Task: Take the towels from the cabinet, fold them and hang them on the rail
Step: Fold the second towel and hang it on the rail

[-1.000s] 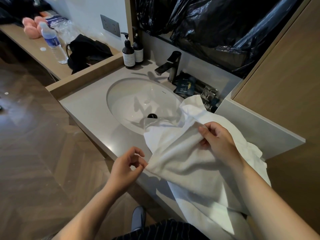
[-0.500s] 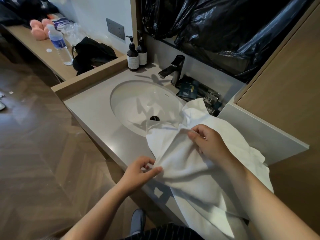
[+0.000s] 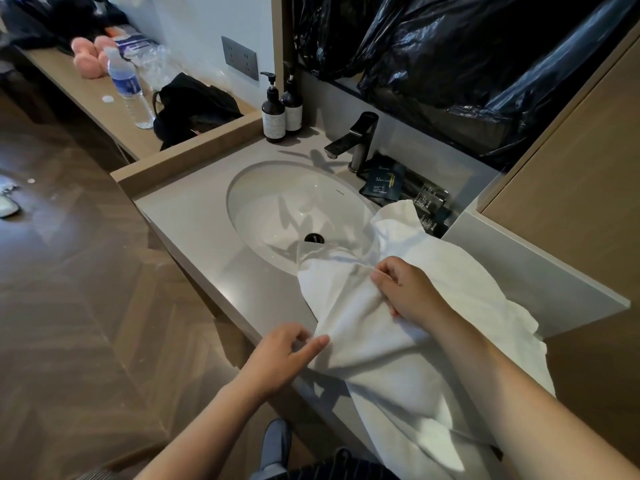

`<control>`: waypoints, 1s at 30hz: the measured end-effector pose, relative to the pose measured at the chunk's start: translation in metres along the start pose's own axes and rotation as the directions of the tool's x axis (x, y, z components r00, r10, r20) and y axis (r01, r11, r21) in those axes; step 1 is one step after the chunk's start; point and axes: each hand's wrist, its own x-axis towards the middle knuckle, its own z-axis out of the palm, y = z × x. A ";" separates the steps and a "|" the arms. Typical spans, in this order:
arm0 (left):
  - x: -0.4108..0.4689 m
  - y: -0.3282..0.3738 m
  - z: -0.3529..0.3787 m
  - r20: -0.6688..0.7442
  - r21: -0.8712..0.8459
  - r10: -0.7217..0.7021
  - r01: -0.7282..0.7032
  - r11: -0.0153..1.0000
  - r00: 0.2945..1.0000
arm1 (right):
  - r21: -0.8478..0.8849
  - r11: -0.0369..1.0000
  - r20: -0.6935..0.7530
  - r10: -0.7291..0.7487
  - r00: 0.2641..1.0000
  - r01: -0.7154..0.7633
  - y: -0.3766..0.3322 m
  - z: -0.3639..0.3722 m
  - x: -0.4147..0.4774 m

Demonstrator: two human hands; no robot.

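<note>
A hotel bathroom vanity: an oval sink (image 3: 277, 216), faucet (image 3: 356, 142), pump bottles (image 3: 273, 114) and toiletry packets (image 3: 382, 183).

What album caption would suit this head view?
Left hand and right hand pinch a white towel draped across the counter and the edge of the sink.

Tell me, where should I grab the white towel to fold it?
Probably pinch the towel along its left edge, coming from the left like the left hand; that edge lies free at the counter front, while the middle under the right hand is bunched.
</note>
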 end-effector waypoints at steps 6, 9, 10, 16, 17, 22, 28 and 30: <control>0.014 0.022 0.011 -0.070 -0.318 0.014 -0.036 0.947 0.997 | 0.239 0.971 0.103 -0.040 0.994 0.014 -0.006 -0.007 0.000; 0.017 0.026 0.008 0.028 -0.355 0.025 -0.014 0.935 0.999 | 0.281 0.959 0.082 -0.065 0.994 0.039 -0.008 -0.005 0.004; 0.016 0.026 0.005 0.046 -0.397 0.032 -0.011 0.918 0.998 | 0.274 0.961 0.066 -0.069 0.995 0.048 -0.010 -0.002 0.006; 0.014 0.021 -0.001 0.079 -0.477 0.020 0.020 0.879 0.997 | 0.117 0.990 0.013 -0.084 0.996 0.082 -0.015 0.015 0.020; 0.014 0.021 0.000 0.108 -0.477 0.009 0.043 0.878 0.994 | 0.076 0.994 -0.002 -0.083 0.997 0.083 -0.013 0.017 0.020; 0.015 0.018 0.001 0.202 -0.294 -0.017 0.077 0.953 0.979 | -0.136 0.986 0.039 -0.089 0.995 0.094 -0.011 0.020 0.020; 0.014 0.006 0.006 -0.139 -0.447 -0.078 0.007 0.895 0.987 | 0.060 0.995 0.073 -0.084 0.994 0.080 -0.015 0.019 0.023; 0.014 0.008 0.009 -0.080 -0.506 -0.064 0.015 0.862 0.995 | 0.060 0.994 0.101 -0.099 0.990 0.094 -0.016 0.017 0.024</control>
